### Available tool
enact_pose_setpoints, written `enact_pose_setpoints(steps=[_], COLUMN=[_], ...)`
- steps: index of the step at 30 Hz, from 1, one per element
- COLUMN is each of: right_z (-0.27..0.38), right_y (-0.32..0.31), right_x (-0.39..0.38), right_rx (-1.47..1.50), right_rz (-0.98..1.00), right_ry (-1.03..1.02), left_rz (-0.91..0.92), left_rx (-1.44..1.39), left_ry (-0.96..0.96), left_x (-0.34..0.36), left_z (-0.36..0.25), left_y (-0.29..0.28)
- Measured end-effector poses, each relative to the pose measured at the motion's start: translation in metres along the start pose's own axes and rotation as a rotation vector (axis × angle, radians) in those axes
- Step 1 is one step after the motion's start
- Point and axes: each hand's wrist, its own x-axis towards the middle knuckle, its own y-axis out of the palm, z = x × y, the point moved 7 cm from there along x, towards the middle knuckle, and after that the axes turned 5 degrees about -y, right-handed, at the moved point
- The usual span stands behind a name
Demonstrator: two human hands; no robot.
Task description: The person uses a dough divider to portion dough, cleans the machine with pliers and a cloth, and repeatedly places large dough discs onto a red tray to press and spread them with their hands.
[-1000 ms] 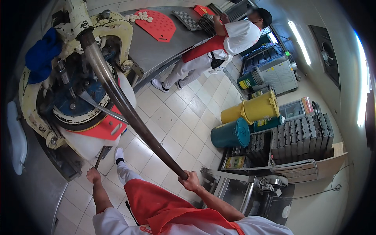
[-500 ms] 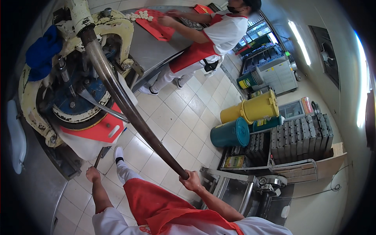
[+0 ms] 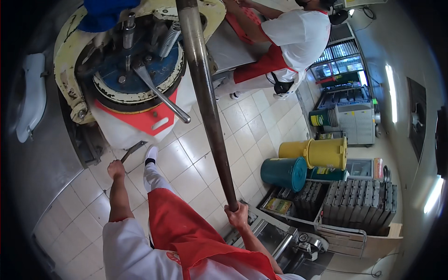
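Viewpoint swung, but the right hand (image 3: pixel 237 216) stayed wrapped around the long steel lever (image 3: pixel 205 88) and the left hand (image 3: pixel 116 169) around a thin dark rod (image 3: pixel 134 150), suggesting an unbroken hold; the red board (image 3: pixel 143 122) sat beneath the blue press head (image 3: pixel 109 74).

The bare left hand (image 3: pixel 116 169) is clenched, its uncovered forearm (image 3: pixel 120 198) reaching almost straight ahead from a short white sleeve (image 3: pixel 122 242). The bare right hand (image 3: pixel 238 216), lower in the view, is also curled closed, its arm (image 3: pixel 259 249) slanting forward and leftward. Between them, one white-trousered leg (image 3: pixel 156 176) extends forward.
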Motion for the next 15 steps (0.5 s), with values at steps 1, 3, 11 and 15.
enact_pose_setpoints(steps=[1,3,11,15], right_z=[0.001,0.003,-0.004,0.001], right_y=[0.000,-0.002,-0.009,-0.013], right_x=[-0.001,-0.003,-0.002,-0.004], right_rx=[0.004,0.005,-0.030,-0.029], right_rz=[0.003,0.006,-0.001,-0.003], right_ry=[-0.001,-0.003,-0.002,-0.014], left_rz=[0.004,0.018,0.000,-0.029], left_rx=[-0.010,-0.026,-0.030,-0.029], left_ry=[-0.001,-0.005,-0.010,0.003], left_x=[-0.002,-0.005,-0.004,0.000], left_z=[0.001,0.007,-0.003,0.000], left_y=[-0.002,-0.001,-0.002,0.002])
